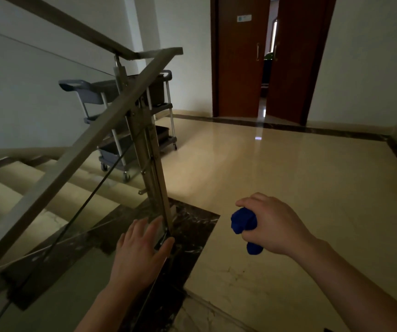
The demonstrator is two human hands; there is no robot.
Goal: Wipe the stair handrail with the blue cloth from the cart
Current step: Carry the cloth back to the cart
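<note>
My right hand (273,225) grips a bunched blue cloth (243,221) low over the landing floor, to the right of the railing post. My left hand (142,250) is held with its fingers straight and spread, near the foot of the metal post (148,152); whether it touches the post or the glass I cannot tell. The flat metal handrail (92,137) slopes from lower left up to its end at the top centre, well above both hands. The grey cart (135,109) stands behind the post on the landing.
A glass panel (37,97) fills the space under the handrail, with stairs (25,188) beyond it on the left. The polished tile landing (276,168) stretches right toward brown double doors (269,58), one of which stands ajar. A dark marble strip (192,226) borders the stair edge.
</note>
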